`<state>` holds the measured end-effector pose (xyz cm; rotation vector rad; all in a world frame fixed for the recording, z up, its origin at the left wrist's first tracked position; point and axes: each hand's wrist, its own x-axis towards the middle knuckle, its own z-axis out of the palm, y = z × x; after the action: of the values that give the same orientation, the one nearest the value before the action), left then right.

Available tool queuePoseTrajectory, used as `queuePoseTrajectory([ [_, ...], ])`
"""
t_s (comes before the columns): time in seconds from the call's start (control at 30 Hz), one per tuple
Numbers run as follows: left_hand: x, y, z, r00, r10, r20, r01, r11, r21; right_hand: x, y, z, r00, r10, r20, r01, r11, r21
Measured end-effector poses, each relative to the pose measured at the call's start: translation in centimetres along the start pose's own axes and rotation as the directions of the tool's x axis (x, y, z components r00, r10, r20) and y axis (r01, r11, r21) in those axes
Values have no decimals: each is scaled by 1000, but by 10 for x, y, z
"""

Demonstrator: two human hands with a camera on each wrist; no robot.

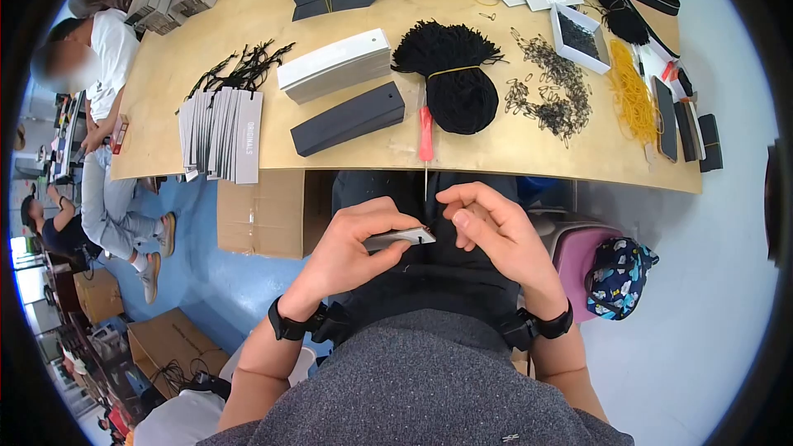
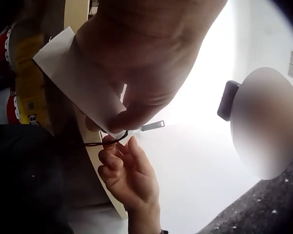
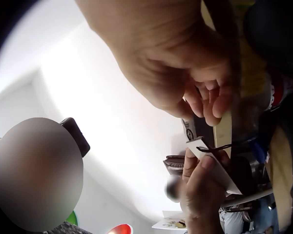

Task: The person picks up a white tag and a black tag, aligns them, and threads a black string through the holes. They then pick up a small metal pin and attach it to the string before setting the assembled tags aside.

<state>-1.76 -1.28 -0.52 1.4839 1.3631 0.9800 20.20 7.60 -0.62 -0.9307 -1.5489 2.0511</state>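
In the head view my left hand (image 1: 351, 248) pinches a pale hang tag (image 1: 396, 237) between thumb and fingers, in front of the table edge. A black cord (image 3: 219, 147) passes through the hole at the tag's end, as the right wrist view shows. Close to that end is my right hand (image 1: 496, 227), its fingers loosely bent and its thumb apart from them. The left wrist view shows the cord (image 2: 95, 144) running by the right hand's fingertips (image 2: 132, 142). A red-handled tool (image 1: 425, 134) with a thin shaft lies at the table edge beyond the hands.
On the table (image 1: 512, 153) lie corded tags (image 1: 219, 136), a white tag stack (image 1: 334, 66), a dark stack (image 1: 351, 118) and a black cord bundle (image 1: 462, 99). Farther right are small pins (image 1: 549, 91), a white box (image 1: 603, 58) and yellow bands (image 1: 632, 95). A person (image 1: 111, 45) sits left.
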Motion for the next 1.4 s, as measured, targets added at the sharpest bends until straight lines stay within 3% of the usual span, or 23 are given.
queuePoseTrajectory([
  [0.1,2,1,-1,999,15,39,-16,1000,19,2,-9,-2,998,-22,54,28,994,-102],
  [0.17,3,2,0,999,20,45,-21,1000,10,7,-6,-1,979,-149,141,188,927,-325],
  [0.2,3,2,0,999,21,48,-22,1000,15,7,-5,0,979,-151,140,189,927,-324],
  [0.27,2,1,-1,999,22,48,-23,1000,20,8,-3,2,995,-67,67,77,986,-151],
  [0.3,2,-2,-2,999,0,54,-2,999,32,8,-2,0,995,-68,70,78,985,-151],
  [0.33,1,-4,-4,998,-23,59,20,999,44,7,-1,-3,991,9,130,-30,987,159],
  [0.37,1,-6,-6,998,-24,58,22,999,45,6,0,-7,975,65,210,-155,881,446],
  [0.43,0,-8,-8,995,-61,79,73,983,-171,1,-3,-11,951,97,295,-223,873,434],
  [0.47,0,-8,-10,995,-61,80,74,982,-171,-1,-4,-13,918,127,376,-289,863,413],
  [0.5,0,-7,-11,992,-88,91,112,947,-302,0,-3,-17,900,241,363,-342,907,245],
  [0.53,0,-7,-12,988,-113,106,148,892,-427,1,-3,-15,900,242,362,-342,907,245],
  [0.57,1,-5,-13,988,-112,108,148,892,-427,2,-2,-11,960,185,212,-181,983,-35],
  [0.6,2,-2,-14,983,-137,122,176,885,-431,3,-1,-8,994,76,84,-44,942,-333],
  [0.67,3,-1,-14,978,-161,136,205,878,-432,4,4,-4,998,51,46,-29,918,-397],
  [0.73,4,-1,-13,972,-182,149,227,890,-395,5,2,1,996,-88,34,93,859,-503],
  [0.87,3,-8,-9,982,-138,130,176,919,-352,8,2,10,995,-76,57,94,872,-480],
  [1.0,2,-9,-9,988,-93,122,128,938,-321,12,20,15,984,-101,143,150,909,-389],
  [1.07,2,-6,-10,988,-117,104,147,924,-354,9,23,15,995,35,90,-24,993,-118],
  [1.13,3,1,-9,978,-204,45,203,881,-428,5,26,7,996,13,83,-22,994,108],
  [1.17,1,1,-10,978,-204,43,203,881,-428,2,19,-1,993,72,98,-94,966,242],
  [1.2,0,0,-11,975,-215,48,214,867,-451,3,22,-9,984,35,176,-120,859,498],
  [1.27,-2,-1,-12,973,-226,56,225,852,-473,0,19,-19,987,10,159,-120,703,701],
  [1.4,-3,3,-15,996,-71,53,82,965,-248,-1,20,-36,983,-99,153,-69,576,814],
])
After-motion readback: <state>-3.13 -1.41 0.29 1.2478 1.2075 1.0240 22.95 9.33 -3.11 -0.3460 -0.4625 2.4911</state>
